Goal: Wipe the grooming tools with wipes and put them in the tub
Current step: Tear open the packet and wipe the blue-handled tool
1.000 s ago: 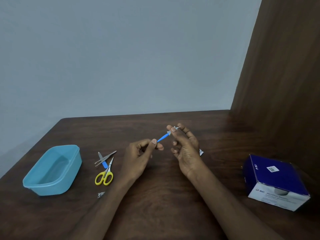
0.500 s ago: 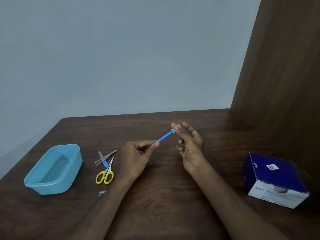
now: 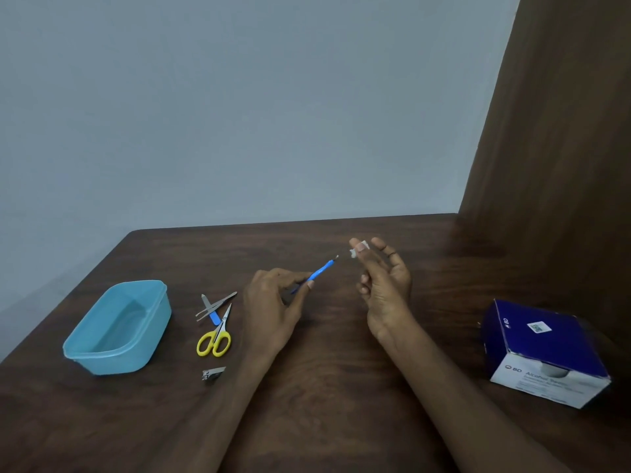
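Your left hand (image 3: 273, 308) pinches one blue-handled tool (image 3: 319, 270) mid-table, tip just clear of one white wipe (image 3: 358, 250) pinched in your right hand (image 3: 386, 288). One blue tub (image 3: 117, 327) sits near the table's (image 3: 324, 387) left edge. Beside the tub: one pair of yellow scissors (image 3: 216, 336), one pair of tweezers (image 3: 216, 303), one nail file (image 3: 210, 310), one nail clipper (image 3: 213, 373). One wipe box (image 3: 546, 353) sits by the right edge. Bare tabletop lies along the far edge.

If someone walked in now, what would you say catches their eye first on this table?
Mid-table, the left hand pinches a blue-handled tool, its tip pointing at the small white wipe pinched by the right hand. The light blue tub sits at far left, yellow-handled scissors beside it, and a dark blue box at far right.
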Action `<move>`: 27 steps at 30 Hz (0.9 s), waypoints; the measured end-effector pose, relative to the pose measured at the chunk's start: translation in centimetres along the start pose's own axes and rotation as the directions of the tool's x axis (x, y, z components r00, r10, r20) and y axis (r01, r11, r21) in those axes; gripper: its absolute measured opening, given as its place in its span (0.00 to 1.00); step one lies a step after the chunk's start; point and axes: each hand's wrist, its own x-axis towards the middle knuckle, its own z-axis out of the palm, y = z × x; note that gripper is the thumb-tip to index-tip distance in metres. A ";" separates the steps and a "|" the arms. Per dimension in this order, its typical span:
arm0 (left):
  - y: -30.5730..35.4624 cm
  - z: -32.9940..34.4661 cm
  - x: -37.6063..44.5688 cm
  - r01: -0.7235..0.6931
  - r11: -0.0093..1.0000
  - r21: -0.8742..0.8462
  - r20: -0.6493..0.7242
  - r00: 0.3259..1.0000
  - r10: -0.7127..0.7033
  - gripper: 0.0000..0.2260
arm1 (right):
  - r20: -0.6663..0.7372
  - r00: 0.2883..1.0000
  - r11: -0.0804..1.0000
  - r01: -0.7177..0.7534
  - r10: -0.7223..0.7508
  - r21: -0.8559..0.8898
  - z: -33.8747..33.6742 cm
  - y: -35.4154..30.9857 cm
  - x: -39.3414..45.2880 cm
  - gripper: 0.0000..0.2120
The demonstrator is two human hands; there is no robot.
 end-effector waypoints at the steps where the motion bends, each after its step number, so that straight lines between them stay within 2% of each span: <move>1: -0.3 0.0 0.1 0.034 0.999 -0.035 -0.008 0.999 -0.034 0.05 | -0.016 1.000 1.000 0.003 -0.002 0.025 -0.1 0.0 0.2 0.19; 4: -0.6 0.1 0.0 0.098 0.991 -0.092 -0.009 0.995 -0.099 0.05 | -0.013 1.000 0.999 -0.017 0.017 0.033 -0.4 0.4 0.4 0.15; 9: -0.6 0.4 -0.1 0.164 0.983 -0.084 -0.028 0.986 -0.167 0.07 | 0.135 0.991 0.973 0.053 -0.023 -0.224 -0.6 1.9 0.3 0.09; 12: -0.6 0.1 -0.2 0.170 0.983 -0.072 -0.049 0.984 -0.173 0.07 | 0.195 0.981 0.977 0.045 -0.004 -0.207 -0.5 2.1 -0.2 0.08; 17: 0.8 -1.8 -1.2 0.131 0.990 -0.055 -0.133 0.982 -0.137 0.06 | 0.272 0.958 0.991 -0.057 0.089 -0.121 -0.2 1.7 -0.8 0.05; 19: 1.2 -3.2 -1.3 0.119 0.993 -0.008 -0.139 0.983 -0.119 0.06 | 0.297 0.948 0.989 -0.074 0.109 -0.127 -0.1 1.6 -1.2 0.08; 22: 1.5 -6.4 -1.0 0.142 0.983 0.112 -0.064 0.989 -0.136 0.05 | 0.357 0.925 0.983 -0.073 0.129 -0.168 -0.1 1.5 -2.1 0.14; 24: 1.4 -9.0 -0.6 0.225 0.952 0.207 -0.044 0.974 -0.221 0.05 | 0.390 0.912 0.975 -0.041 0.125 -0.216 -0.3 1.4 -2.6 0.15; 27: 0.6 -13.8 0.1 0.383 0.835 0.394 -0.095 0.921 -0.378 0.07 | 0.414 0.903 0.967 -0.003 0.111 -0.253 -0.4 1.2 -3.0 0.15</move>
